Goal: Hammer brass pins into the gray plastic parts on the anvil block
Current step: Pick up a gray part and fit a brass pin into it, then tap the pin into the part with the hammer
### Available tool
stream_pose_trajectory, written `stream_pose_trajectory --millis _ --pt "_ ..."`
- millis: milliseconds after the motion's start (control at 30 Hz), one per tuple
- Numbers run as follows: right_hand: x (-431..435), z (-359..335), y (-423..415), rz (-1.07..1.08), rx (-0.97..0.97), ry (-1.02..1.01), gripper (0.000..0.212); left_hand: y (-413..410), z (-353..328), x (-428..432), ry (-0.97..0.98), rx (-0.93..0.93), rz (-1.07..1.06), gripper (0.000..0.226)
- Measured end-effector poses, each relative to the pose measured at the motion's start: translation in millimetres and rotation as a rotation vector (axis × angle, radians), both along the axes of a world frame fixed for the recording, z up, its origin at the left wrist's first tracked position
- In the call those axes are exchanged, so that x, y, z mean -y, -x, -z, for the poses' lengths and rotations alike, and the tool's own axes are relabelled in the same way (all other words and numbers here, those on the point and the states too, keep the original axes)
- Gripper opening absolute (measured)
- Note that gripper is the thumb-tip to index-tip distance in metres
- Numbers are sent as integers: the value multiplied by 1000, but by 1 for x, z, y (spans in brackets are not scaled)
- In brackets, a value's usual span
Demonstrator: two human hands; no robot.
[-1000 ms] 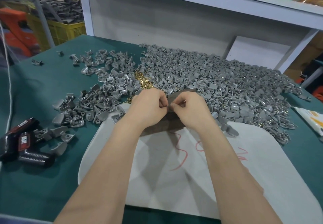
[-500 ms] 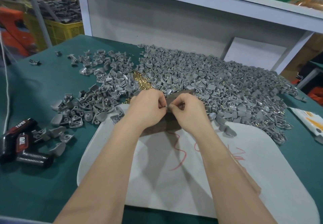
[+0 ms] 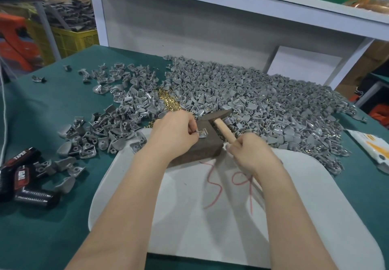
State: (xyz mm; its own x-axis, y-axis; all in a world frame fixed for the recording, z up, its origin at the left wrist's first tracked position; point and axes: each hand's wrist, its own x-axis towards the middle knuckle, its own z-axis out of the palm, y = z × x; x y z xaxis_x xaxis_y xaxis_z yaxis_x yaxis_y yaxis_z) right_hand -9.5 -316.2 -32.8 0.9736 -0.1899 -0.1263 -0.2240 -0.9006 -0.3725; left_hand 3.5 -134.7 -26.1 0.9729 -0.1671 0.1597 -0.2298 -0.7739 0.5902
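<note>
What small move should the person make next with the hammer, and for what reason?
Probably a light tap of the hammer down onto the brass pin. The left hand pinches the gray part on the anvil block, the pin shows in it, and the right hand grips the wooden handle with the head just beyond the part.

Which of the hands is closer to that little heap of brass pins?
Left. The left hand lies just in front of the brass pins, pinching a gray part on the block. The right hand is farther off to the right, gripping the hammer handle.
</note>
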Motion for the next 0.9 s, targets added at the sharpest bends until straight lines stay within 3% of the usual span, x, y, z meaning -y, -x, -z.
stream_pose_trajectory --millis 200,267,400,533,667,833,900 --pt "6 -9 0 2 178 -224 17 1 0 2 -22 -3 8 11" --pt "8 -14 4 -35 206 -313 25 0 1 2 -22 14 -28 11" --pt "8 -19 19 -145 436 -153 44 1 0 1 -3 25 -94 12" --pt "5 -32 41 -115 749 -163 50 2 0 1 -11 18 -82 10" --pt "-4 -24 58 -268 433 56 48 1 0 0 40 11 -110 9" --pt "-1 -39 52 -181 713 -47 50 0 3 0 52 24 -96 10" --pt "-5 -38 56 -254 608 -18 55 -1 3 0 67 15 -102 9"
